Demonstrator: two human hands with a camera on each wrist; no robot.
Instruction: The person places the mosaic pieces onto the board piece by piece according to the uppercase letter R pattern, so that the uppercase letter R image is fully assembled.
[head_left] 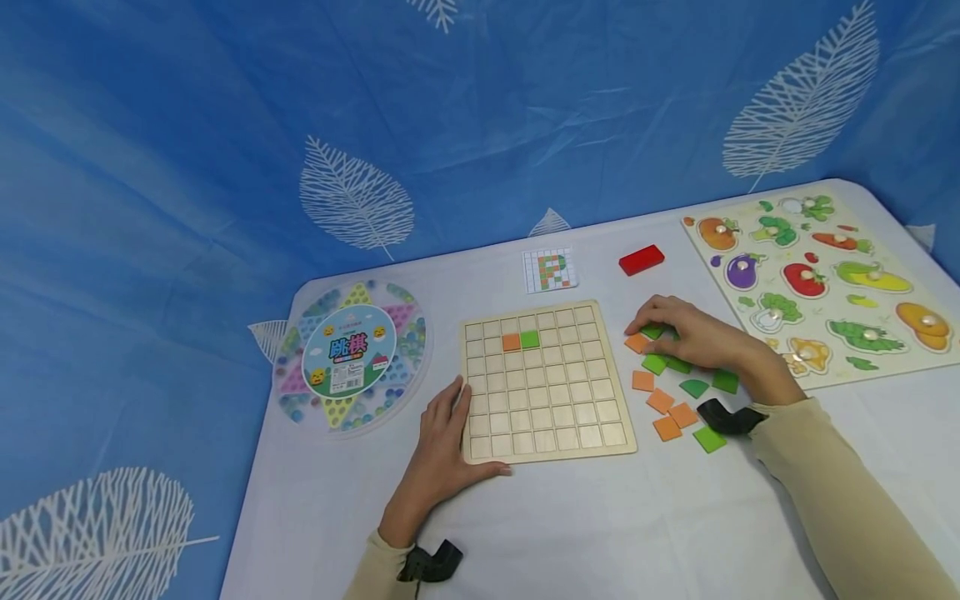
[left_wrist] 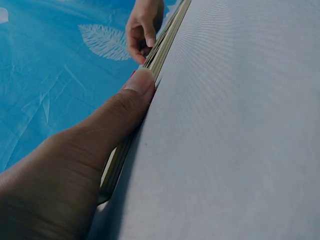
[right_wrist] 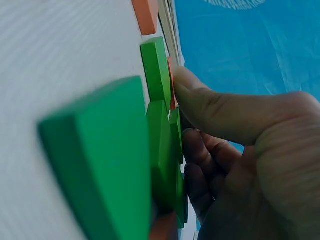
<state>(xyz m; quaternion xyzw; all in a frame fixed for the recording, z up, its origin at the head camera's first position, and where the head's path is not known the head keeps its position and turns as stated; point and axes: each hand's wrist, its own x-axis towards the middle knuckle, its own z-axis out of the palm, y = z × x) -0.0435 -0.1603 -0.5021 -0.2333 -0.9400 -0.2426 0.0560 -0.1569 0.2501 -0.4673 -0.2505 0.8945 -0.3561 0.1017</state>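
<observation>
A square wooden grid board (head_left: 550,380) lies flat, with one orange tile (head_left: 512,342) and one green tile (head_left: 530,339) side by side in its upper cells. My left hand (head_left: 442,446) rests at the board's near left corner, fingers along the left side. Its thumb (left_wrist: 132,92) lies against the near edge. To the right of the board, my right hand (head_left: 693,333) reaches down over loose tiles. Thumb and index finger pinch an orange square tile (head_left: 637,342), mostly hidden in the right wrist view. Green tiles (head_left: 655,364) lie beneath and around the fingers.
Further orange tiles (head_left: 660,401) and a dark green quarter-round tile (head_left: 693,388) lie nearer me. Behind the board are a pattern card (head_left: 551,270) and a red block (head_left: 641,260). A round game box (head_left: 348,350) lies left, a vegetable puzzle board (head_left: 825,279) right.
</observation>
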